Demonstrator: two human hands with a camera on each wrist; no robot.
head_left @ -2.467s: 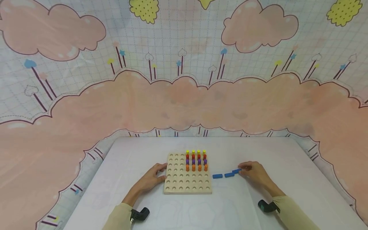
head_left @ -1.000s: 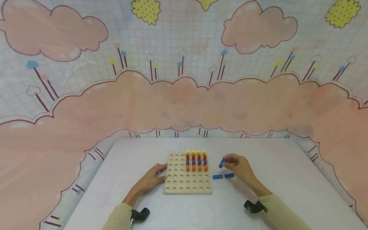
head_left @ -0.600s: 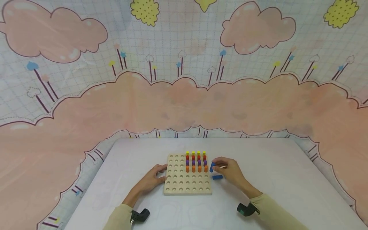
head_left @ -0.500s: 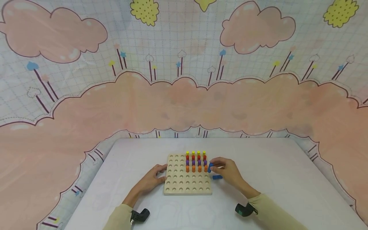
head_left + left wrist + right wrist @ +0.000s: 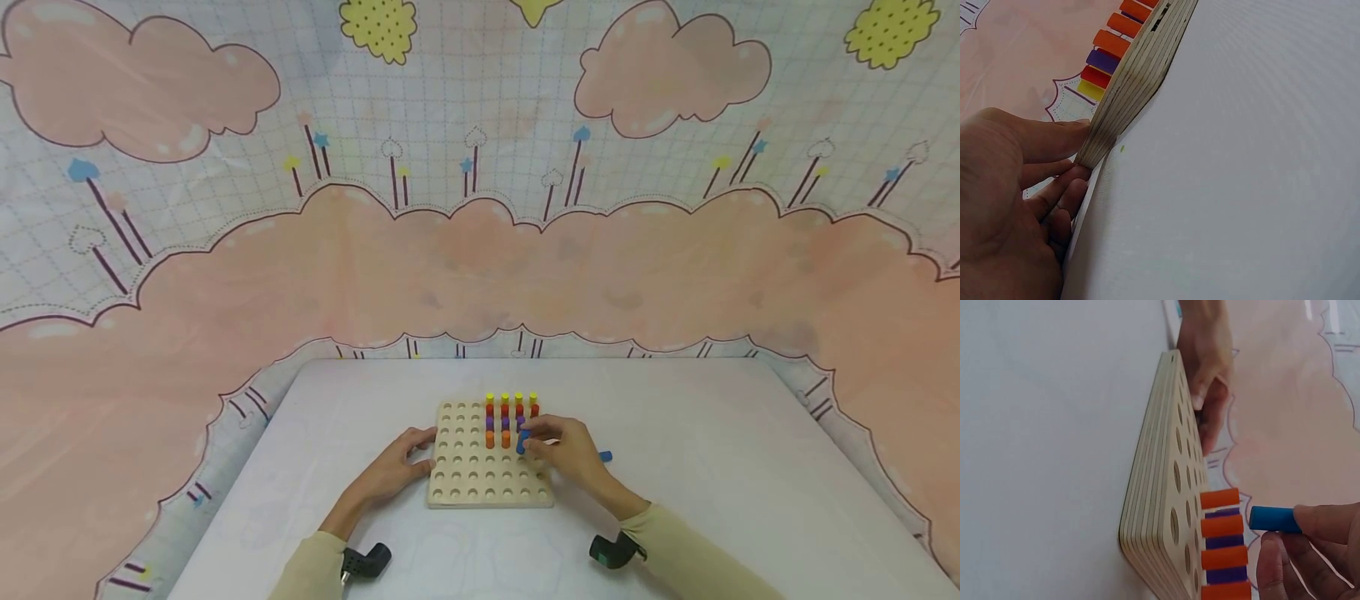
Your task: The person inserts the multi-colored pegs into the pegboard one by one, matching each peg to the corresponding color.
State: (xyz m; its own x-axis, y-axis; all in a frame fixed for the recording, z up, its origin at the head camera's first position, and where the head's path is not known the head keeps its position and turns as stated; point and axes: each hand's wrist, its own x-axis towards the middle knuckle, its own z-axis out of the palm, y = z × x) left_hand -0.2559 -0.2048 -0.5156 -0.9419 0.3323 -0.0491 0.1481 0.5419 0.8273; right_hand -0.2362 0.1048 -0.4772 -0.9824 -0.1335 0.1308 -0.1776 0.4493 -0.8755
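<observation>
My right hand (image 5: pixel 572 454) pinches a blue peg (image 5: pixel 522 442) between thumb and fingers, over the right part of a wooden pegboard (image 5: pixel 480 493). In the right wrist view the blue peg (image 5: pixel 1272 519) points its free end at the row of orange pegs (image 5: pixel 1222 526), above their tops. Rows of yellow, red, purple and orange pegs stand in the board's far right area. My left hand (image 5: pixel 395 465) rests against the board's left side, thumb and fingers spread and touching its edge. Another blue peg (image 5: pixel 606 456) lies on the table, partly behind my right hand.
The pegboard's left columns and near rows show bare holes. It lies on a white table (image 5: pixel 300 467), with a printed cloth backdrop (image 5: pixel 480 267) behind. Each wrist wears a black camera (image 5: pixel 615 551) that sticks out near the sleeve.
My right hand picked up the farthest right blue peg, stood it up and carried it left over the board. It now covers the spot where another blue peg lay. The left hand stays put.
</observation>
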